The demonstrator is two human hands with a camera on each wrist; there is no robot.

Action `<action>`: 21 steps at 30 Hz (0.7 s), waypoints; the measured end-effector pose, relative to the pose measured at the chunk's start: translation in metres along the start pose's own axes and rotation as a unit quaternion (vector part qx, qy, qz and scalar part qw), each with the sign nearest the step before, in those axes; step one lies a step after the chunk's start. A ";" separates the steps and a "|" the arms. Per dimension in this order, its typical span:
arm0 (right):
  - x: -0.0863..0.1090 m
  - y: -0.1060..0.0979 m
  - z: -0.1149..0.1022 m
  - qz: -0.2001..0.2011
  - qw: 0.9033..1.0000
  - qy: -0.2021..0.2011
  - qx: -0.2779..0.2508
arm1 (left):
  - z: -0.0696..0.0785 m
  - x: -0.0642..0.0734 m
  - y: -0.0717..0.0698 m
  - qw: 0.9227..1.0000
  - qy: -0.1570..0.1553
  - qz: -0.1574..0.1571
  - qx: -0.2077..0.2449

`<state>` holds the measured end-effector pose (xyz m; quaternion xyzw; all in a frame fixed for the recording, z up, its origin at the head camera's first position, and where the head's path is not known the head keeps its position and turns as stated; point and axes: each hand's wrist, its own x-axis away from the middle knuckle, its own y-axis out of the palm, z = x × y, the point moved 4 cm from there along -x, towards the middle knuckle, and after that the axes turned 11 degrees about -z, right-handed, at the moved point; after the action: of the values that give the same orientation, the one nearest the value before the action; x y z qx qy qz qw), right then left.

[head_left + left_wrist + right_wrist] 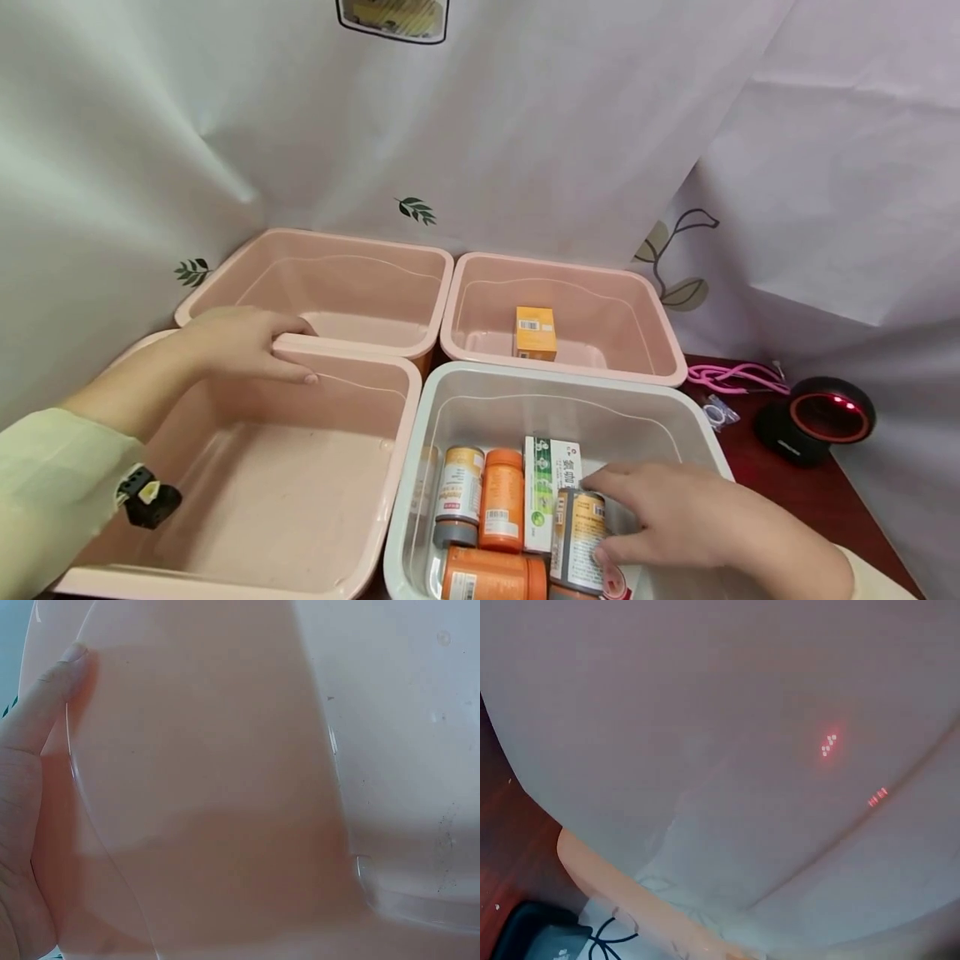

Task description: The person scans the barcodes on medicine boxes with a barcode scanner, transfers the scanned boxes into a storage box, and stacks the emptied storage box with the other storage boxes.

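My left hand (243,343) holds the far rim of the front-left pink bin (251,500), fingers over the edge and thumb (56,690) along the inner wall. Inside the grey bin (558,375), my right hand (671,517) is at a yellow-and-grey bottle (579,537), thumb tip by its side and a finger near its upper end. Beside that bottle are a white-and-green box (551,475), an orange bottle (502,500), another yellow-and-grey bottle (459,492) and an orange bottle lying crosswise (487,575). The right hand is outside the right wrist view.
A yellow box (536,333) stands in the back-right pink bin (558,268). Behind my left hand is the back-left pink bin (352,243). On the right are a black scanner with red lights (813,421), a pink cord (735,377) and a small clear packet (720,412). White fabric hangs behind.
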<state>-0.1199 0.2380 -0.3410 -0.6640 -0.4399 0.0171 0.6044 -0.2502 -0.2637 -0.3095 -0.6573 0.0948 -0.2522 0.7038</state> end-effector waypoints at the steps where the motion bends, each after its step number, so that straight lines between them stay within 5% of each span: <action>1: -0.001 0.000 -0.001 -0.002 1.000 -0.015 -0.007 | 0.000 0.000 0.000 1.000 0.000 0.000 -0.001; 6: -0.003 -0.002 -0.002 -0.013 0.996 -0.051 -0.074 | -0.001 0.000 0.000 1.000 -0.001 0.001 0.001; 13: -0.009 -0.007 -0.003 0.035 0.991 -0.079 -0.099 | -0.003 0.000 0.001 1.000 -0.006 -0.003 -0.009; 21: -0.009 -0.008 0.000 0.032 0.975 -0.099 -0.199 | -0.001 -0.003 0.000 1.000 0.000 -0.004 -0.001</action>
<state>-0.1296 0.2321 -0.3392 -0.7795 -0.4707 0.0140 0.4130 -0.2525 -0.2631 -0.3105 -0.6585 0.0930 -0.2549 0.7019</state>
